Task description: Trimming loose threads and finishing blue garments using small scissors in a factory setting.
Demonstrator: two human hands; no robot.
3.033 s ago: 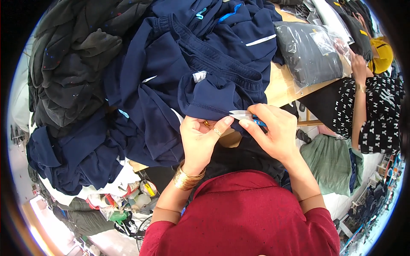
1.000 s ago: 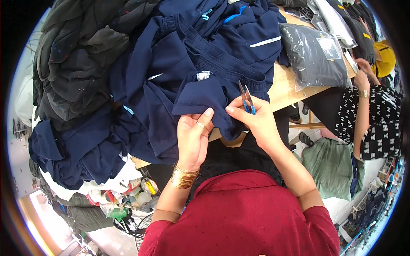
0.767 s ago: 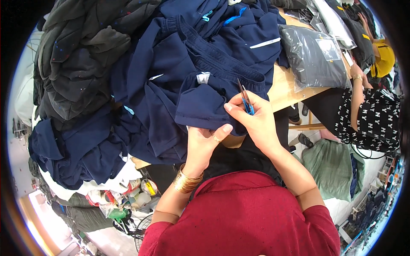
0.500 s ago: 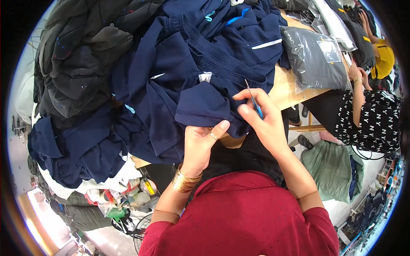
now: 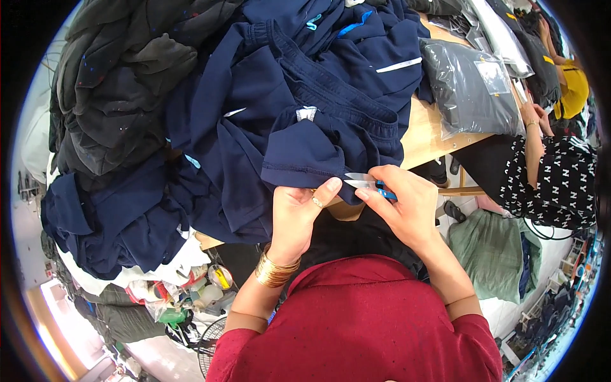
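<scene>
My left hand (image 5: 296,213) grips the hem of a navy garment (image 5: 302,149), thumb on top of the stitched edge. This garment has a gathered elastic waistband (image 5: 344,102) and a small white label (image 5: 306,114). In my right hand (image 5: 407,200) is a small pair of blue-handled thread snips (image 5: 386,191). Their two blades are parted and point left, with the tips at the hem edge just right of my left thumb. Whether a thread lies between the blades is too fine to make out.
Dark grey garments (image 5: 127,83) are heaped at the left, above more navy pieces (image 5: 121,216). A clear-bagged dark garment (image 5: 471,86) lies on the wooden table (image 5: 423,137) at the right. Beyond it, another person's hand (image 5: 531,114) shows near a patterned black top (image 5: 550,181).
My right hand has come down and turned, swinging the snips from pointing up to pointing left at the hem. My left hand keeps its hold on the garment.
</scene>
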